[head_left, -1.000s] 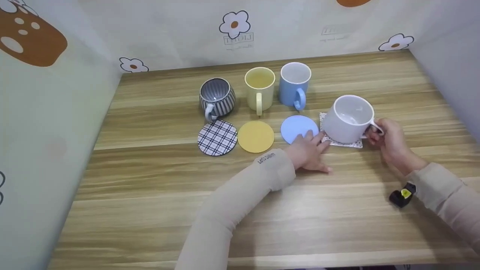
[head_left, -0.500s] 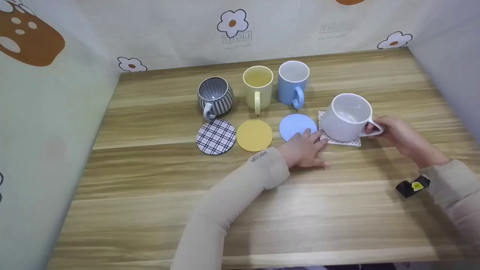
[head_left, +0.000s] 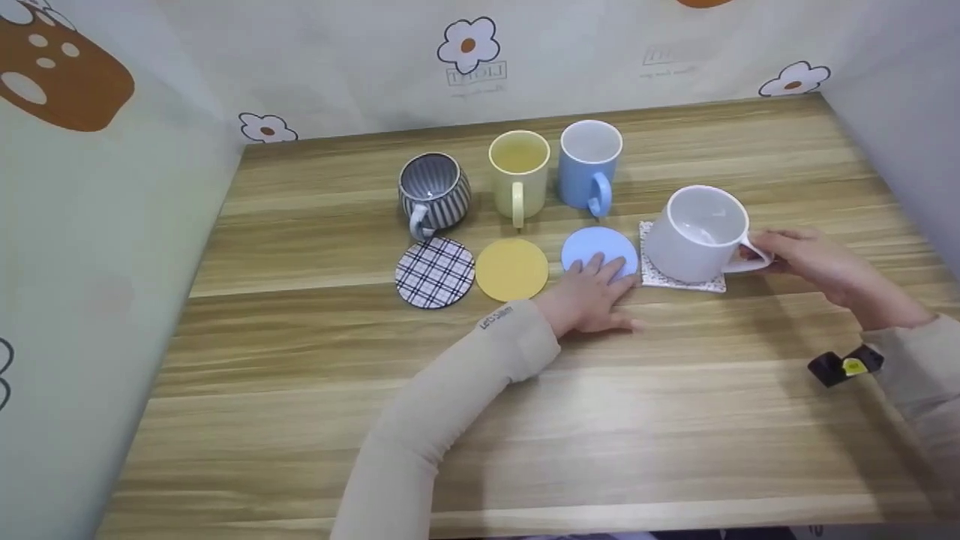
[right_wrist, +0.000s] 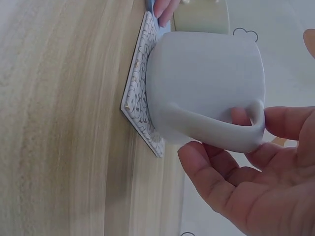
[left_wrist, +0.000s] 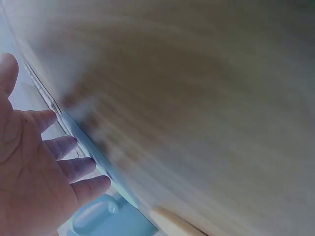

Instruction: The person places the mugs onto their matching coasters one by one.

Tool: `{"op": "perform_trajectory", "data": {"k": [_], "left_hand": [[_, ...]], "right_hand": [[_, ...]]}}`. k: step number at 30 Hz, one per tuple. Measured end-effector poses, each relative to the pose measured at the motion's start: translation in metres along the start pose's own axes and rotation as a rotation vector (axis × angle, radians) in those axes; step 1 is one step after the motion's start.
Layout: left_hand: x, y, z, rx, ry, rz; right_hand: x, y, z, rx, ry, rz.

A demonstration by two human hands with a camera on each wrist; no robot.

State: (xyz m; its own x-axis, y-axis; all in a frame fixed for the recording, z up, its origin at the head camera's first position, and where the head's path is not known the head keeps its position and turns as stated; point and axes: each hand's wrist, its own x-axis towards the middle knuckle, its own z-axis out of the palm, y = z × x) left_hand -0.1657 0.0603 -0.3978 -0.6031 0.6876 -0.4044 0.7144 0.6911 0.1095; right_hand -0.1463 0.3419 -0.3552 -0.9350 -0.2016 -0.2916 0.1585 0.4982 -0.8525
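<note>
A white mug (head_left: 694, 244) stands upright on a square patterned coaster (right_wrist: 134, 93) at the right of the group. My right hand (head_left: 817, 262) holds the mug by its handle, one fingertip showing through the loop in the right wrist view. Fingers spread and fairly straight, my left hand (head_left: 589, 300) lies with its fingertips over the round blue coaster (head_left: 598, 241). In the left wrist view those fingers (left_wrist: 74, 169) reach along the coaster's edge. Behind it is a blue mug (head_left: 585, 184), its handle facing forward.
A yellow mug (head_left: 517, 199) and a striped grey mug (head_left: 450, 206) stand further left. In front of them lie a yellow round coaster (head_left: 512, 270) and a plaid round coaster (head_left: 435, 274). Patterned walls enclose the wooden table (head_left: 300, 412) at the back and sides.
My left hand has slid left, off the square coaster's edge and more over the blue one. The right wrist has swung outward to the right; the white mug stays on its coaster.
</note>
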Motion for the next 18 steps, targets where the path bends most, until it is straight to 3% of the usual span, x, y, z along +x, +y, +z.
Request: {"op": "perform_trajectory", "data": {"k": [10,18], "left_hand": [[-0.017,-0.017,-0.003,-0.011,0.000,-0.037],[-0.030,-0.034,0.000,0.042,0.033,-0.063]], "right_hand": [[-0.002,-0.005,-0.007,-0.010,0.024,-0.004],[-0.001,-0.011,-0.011,0.090,0.083,-0.079]]}}
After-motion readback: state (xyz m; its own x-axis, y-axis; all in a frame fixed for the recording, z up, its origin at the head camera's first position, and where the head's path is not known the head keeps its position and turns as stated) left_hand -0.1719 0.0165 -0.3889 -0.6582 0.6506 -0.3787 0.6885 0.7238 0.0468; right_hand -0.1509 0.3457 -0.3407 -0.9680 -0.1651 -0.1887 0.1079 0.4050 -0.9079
